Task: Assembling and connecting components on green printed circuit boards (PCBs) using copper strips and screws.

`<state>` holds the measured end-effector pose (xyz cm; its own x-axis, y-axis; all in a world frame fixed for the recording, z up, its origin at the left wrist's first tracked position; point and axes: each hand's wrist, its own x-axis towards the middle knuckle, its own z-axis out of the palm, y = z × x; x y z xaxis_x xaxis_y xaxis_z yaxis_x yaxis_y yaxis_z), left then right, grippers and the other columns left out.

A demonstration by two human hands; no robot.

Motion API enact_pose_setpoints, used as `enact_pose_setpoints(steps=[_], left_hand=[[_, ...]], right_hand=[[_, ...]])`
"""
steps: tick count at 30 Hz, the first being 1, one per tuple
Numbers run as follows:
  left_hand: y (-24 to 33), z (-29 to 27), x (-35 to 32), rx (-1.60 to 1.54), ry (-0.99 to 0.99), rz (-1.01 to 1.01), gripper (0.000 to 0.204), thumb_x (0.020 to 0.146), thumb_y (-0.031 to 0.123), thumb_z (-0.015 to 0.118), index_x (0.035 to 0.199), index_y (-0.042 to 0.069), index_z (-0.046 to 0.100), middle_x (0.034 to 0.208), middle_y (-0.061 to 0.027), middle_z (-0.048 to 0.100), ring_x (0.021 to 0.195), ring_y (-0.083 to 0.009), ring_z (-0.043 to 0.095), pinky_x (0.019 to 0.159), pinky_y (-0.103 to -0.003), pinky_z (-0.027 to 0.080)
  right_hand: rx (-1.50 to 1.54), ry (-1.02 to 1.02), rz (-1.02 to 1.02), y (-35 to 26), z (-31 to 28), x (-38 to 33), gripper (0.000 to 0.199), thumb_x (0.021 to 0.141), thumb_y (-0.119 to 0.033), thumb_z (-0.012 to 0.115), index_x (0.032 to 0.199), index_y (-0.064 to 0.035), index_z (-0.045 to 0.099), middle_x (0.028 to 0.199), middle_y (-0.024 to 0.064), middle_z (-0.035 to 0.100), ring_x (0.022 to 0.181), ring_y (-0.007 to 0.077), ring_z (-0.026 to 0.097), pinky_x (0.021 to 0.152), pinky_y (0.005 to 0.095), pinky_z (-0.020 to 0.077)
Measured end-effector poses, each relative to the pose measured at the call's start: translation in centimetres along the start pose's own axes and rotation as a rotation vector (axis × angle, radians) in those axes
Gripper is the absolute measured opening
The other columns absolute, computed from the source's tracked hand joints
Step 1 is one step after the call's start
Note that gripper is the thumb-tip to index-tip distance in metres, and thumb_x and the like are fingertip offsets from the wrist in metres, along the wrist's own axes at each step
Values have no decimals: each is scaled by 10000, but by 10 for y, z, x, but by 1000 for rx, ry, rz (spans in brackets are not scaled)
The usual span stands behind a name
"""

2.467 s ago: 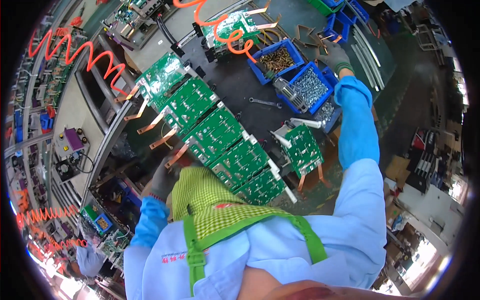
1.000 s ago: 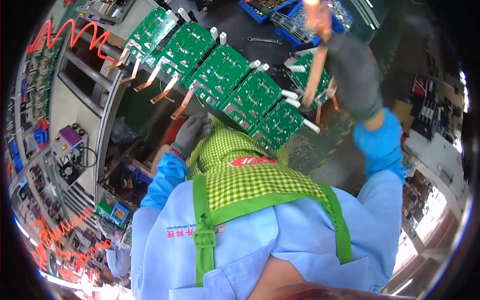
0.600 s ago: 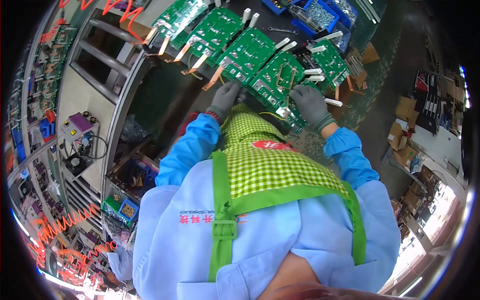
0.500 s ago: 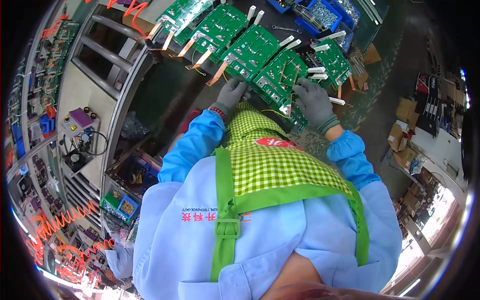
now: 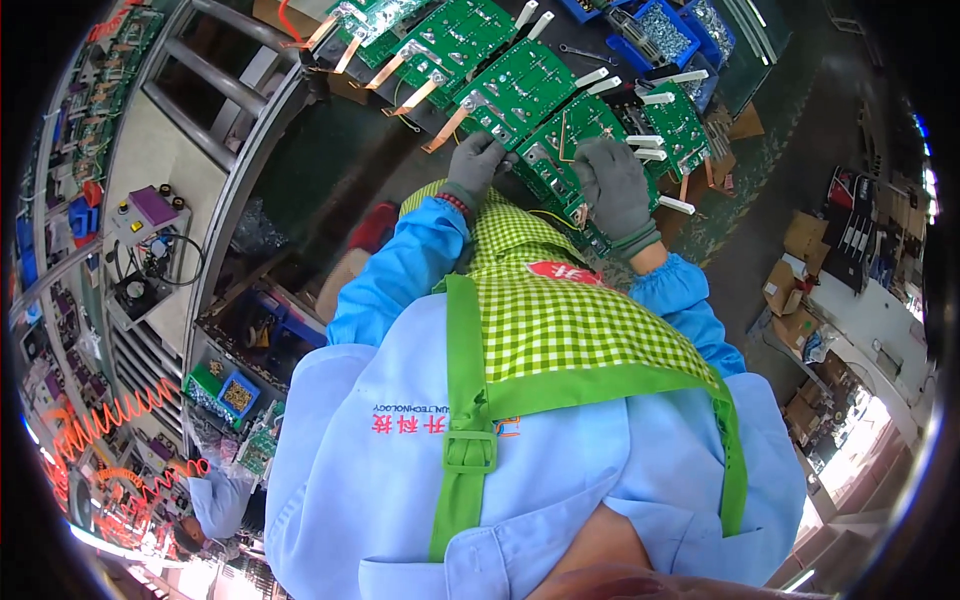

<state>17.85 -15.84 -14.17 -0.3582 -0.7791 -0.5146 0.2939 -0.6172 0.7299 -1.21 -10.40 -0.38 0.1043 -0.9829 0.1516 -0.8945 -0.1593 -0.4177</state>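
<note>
Both my hands wear grey gloves. My left hand [image 5: 477,167] is at the near left edge of a green circuit board [image 5: 545,165], its fingers bent together against that edge. Over the same board's right part lies my right hand [image 5: 614,190], fingers curled downward; anything in them is hidden by the glove. Thin copper strips [image 5: 563,135] stand up from the board beside that hand. A yellow wire [image 5: 553,216] hangs at the near edge. Further left, more green circuit boards [image 5: 515,92] lie in a row, with bent copper strips [image 5: 447,130] sticking out toward me.
White posts [image 5: 648,148] project from the boards at the right, near another green board [image 5: 678,125]. Blue bins [image 5: 662,35] of small metal parts and a wrench [image 5: 580,52] lie beyond. A roller rack [image 5: 215,90] stands left. Another person [image 5: 215,505] is at lower left.
My right hand has shifted left and slightly up, further over the board, covering some copper strips. My left hand has moved slightly right and up. The whole view has shifted a little.
</note>
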Motion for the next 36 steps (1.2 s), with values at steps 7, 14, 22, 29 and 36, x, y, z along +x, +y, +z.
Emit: enact_pose_setpoints(steps=[7, 14, 22, 29, 36], left_hand=[[9, -4, 0, 39, -68, -11, 189, 907, 165, 561, 1029, 20, 572, 935, -43, 628, 782, -113, 620, 663, -211, 494], [18, -13, -9, -151, -190, -119, 194, 881, 163, 556, 1025, 34, 569, 970, -45, 614, 873, -129, 601, 725, -271, 515], [40, 7, -8, -53, -22, -184, 265, 883, 289, 592, 993, 48, 570, 884, -35, 585, 787, -139, 574, 678, -296, 506], [12, -22, 22, -68, -137, -383, 280, 889, 301, 584, 1016, 52, 566, 926, -47, 595, 852, -156, 585, 692, -329, 515], [35, -13, 5, -399, -130, -448, 277, 896, 311, 565, 1023, 65, 575, 901, -53, 628, 780, -223, 623, 703, -368, 509]], right_hand=[[-26, -58, -26, 11, 37, 5, 135, 822, -201, 589, 915, -104, 577, 912, 86, 593, 880, 296, 558, 744, 397, 435], [-144, -105, 76, -11, 18, 26, 270, 803, -348, 603, 930, -111, 617, 896, 106, 603, 845, 292, 603, 716, 414, 474], [-220, -346, 284, -20, 49, 25, 265, 851, -333, 547, 914, -76, 542, 827, 154, 584, 730, 329, 605, 615, 449, 486], [307, -61, -87, -40, 49, 0, 137, 843, -148, 583, 951, -77, 537, 854, 149, 557, 750, 340, 571, 609, 419, 459], [325, -134, -89, -41, 73, 0, 124, 858, -165, 571, 949, -86, 541, 878, 137, 573, 740, 346, 576, 609, 433, 462]])
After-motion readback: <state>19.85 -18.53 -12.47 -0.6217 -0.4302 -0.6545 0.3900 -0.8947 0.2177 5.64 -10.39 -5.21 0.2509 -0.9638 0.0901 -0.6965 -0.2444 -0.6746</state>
